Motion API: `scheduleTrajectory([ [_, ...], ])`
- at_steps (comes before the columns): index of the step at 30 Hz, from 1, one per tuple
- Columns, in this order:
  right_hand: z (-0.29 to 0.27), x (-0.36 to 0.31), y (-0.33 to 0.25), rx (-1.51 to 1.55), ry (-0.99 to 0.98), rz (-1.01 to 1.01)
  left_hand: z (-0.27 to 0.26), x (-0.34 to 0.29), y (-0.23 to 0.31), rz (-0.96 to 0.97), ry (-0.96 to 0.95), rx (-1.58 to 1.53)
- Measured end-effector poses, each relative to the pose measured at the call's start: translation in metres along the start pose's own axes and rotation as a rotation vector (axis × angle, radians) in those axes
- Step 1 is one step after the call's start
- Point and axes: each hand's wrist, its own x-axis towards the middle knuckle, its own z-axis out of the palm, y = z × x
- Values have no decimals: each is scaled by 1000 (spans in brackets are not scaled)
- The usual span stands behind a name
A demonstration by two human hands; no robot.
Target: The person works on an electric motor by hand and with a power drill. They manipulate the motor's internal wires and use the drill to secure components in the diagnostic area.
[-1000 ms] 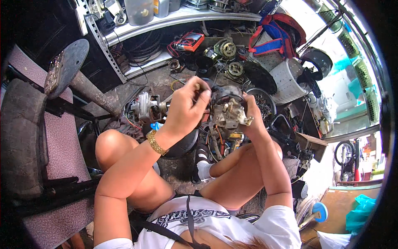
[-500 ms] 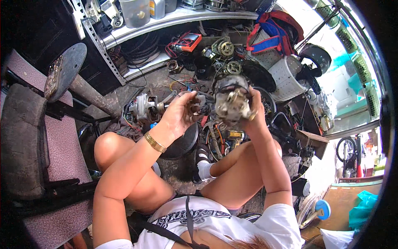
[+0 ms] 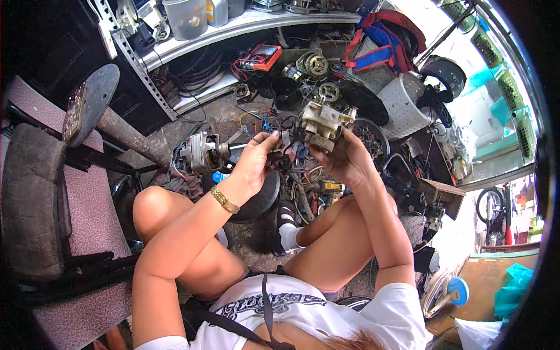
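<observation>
My right hand (image 3: 348,157) grips a cream plastic gearbox (image 3: 324,118) with a ridged, worn gear on its underside, held up over the floor clutter. Some of its lower part is hidden by my fingers. My left hand (image 3: 256,160), a gold watch (image 3: 224,199) on its wrist, is closed with thumb and fingers pinched together; what they hold, if anything, is hidden. Beside it at the left rests a metal electric motor (image 3: 200,153) with its shaft pointing toward my left hand. A dark round disc (image 3: 256,201) lies under my left forearm.
A yellow-and-black power drill (image 3: 331,188) lies between my legs among wires. Beyond are a red multimeter (image 3: 263,57), several motor parts (image 3: 315,65) and a white perforated basket (image 3: 402,108). A shelf (image 3: 233,30) spans the back; a bench (image 3: 96,204) stands left.
My right hand has turned the gearbox, so its cream housing now faces up and its gear shows. My left hand's fingers have drawn closer together, near the same place.
</observation>
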Motion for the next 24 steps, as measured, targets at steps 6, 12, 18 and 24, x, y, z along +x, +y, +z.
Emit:
scheduleTrajectory([
  [6,-11,2,-3,81,-119,27,2,2,-2,-41,-3,9],
  [12,3,7,-12,-102,26,-97,-2,-7,1,87,7,65],
  [18,-28,-4,-82,-141,106,-352,2,-26,-21,217,-178,206],
  [24,-106,33,-141,-107,446,-475,-33,-41,-20,46,-391,545],
])
